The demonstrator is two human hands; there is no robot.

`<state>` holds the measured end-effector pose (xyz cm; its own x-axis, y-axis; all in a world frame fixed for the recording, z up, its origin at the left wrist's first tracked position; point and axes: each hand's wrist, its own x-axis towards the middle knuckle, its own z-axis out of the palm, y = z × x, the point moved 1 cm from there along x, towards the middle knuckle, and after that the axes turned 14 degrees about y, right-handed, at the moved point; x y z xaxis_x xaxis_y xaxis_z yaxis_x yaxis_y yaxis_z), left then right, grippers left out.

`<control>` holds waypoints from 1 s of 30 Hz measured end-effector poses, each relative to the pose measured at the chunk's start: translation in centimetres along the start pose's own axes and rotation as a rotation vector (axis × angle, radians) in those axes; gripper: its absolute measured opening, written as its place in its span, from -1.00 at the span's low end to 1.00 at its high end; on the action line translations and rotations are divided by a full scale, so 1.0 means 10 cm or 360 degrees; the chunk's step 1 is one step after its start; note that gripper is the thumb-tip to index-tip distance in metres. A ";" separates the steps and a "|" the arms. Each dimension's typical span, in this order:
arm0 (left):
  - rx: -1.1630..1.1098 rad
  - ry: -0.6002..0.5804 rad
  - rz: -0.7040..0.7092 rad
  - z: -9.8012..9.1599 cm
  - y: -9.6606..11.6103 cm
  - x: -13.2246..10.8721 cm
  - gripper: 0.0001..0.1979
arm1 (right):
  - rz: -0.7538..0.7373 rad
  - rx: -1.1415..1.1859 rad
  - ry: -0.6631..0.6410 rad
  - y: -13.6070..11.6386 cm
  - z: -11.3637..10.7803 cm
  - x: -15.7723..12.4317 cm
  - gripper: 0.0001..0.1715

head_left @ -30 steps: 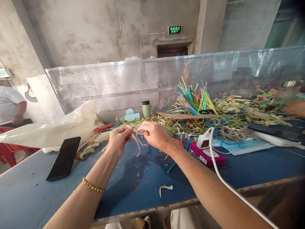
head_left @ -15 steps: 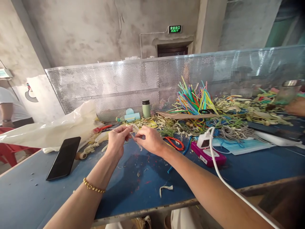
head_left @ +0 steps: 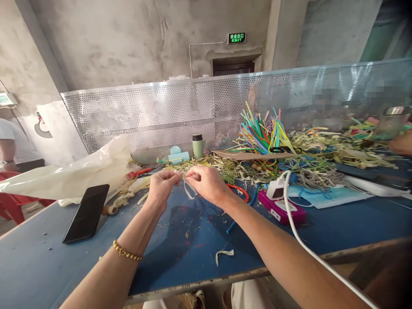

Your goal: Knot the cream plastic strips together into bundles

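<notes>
Just above the blue table (head_left: 193,240), my left hand (head_left: 161,185) and my right hand (head_left: 207,182) face each other with fingertips almost touching. Both are closed in a pinch on a thin whitish strip (head_left: 189,191), whose loose ends dangle between them. The exact grip points are partly hidden by the fingers. A similar pale strip (head_left: 225,254) lies near the table's front edge. Behind my hands spreads a heap of green and yellowish strips (head_left: 231,171). Red-handled scissors (head_left: 242,192) lie partly hidden behind my right hand.
A black phone (head_left: 86,214) and a cream plastic sheet (head_left: 74,174) lie left. Right are a magenta box (head_left: 285,208), a white cable (head_left: 291,219) and a blue mask (head_left: 334,196). Colourful sticks (head_left: 265,133) and a green bottle (head_left: 197,146) stand near the perforated screen (head_left: 167,116). Another person's hand (head_left: 402,142) is far right.
My hands have drawn slightly apart, the right one moving a little to the right. The strip's ends now hang lower and more visibly between them.
</notes>
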<state>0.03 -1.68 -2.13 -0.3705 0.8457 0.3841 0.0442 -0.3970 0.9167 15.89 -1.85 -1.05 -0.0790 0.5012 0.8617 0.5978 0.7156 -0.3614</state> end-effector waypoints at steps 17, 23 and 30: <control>-0.0051 -0.0313 -0.0098 0.01 -0.02 -0.02 -0.73 | 0.0222 0.0030 -0.0049 0.08 -0.02 0.04 -0.86; -0.0054 -0.0405 -0.0178 0.01 0.00 -0.03 -0.74 | 0.0244 0.0002 -0.0042 0.10 -0.02 0.05 -0.84; 0.0039 -0.0476 -0.0050 0.03 0.01 -0.04 -0.83 | 0.0317 -0.0003 -0.0059 0.09 -0.02 0.06 -0.84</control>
<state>0.44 -1.96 -2.11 -0.0826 0.9264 0.3675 0.0605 -0.3634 0.9297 16.51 -0.96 -0.78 0.0118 0.6502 0.7597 0.6059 0.5997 -0.5227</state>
